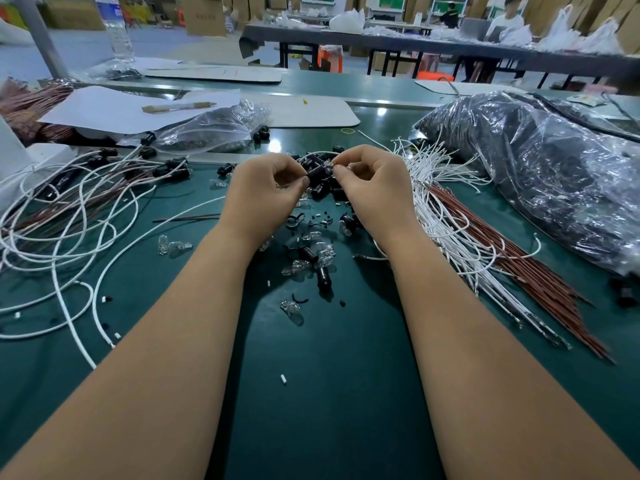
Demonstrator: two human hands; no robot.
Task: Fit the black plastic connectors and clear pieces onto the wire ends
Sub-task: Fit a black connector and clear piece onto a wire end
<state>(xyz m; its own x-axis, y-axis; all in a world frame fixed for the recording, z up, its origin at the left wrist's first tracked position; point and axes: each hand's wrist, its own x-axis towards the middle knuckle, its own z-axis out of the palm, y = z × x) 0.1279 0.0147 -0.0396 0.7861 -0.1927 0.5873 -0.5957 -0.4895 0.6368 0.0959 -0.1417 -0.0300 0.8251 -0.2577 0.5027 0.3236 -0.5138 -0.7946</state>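
Note:
My left hand (266, 192) pinches a black plastic connector (317, 173) between thumb and fingers above the green mat. My right hand (372, 188) pinches the metal-tipped end of a white wire (317, 154) right at the connector's mouth; the wire loops up behind both hands. Loose black connectors (323, 277) and clear bulb pieces (292, 308) lie scattered on the mat below my hands. A fan of white wires (446, 216) and red-brown wires (540, 271) lies to the right.
Finished white wires with black connectors (104, 188) pile up at the left. A large plastic bag of dark parts (540, 174) fills the right side. A smaller clear bag (214, 128), papers and a water bottle (116, 29) stand behind. People sit at a far table.

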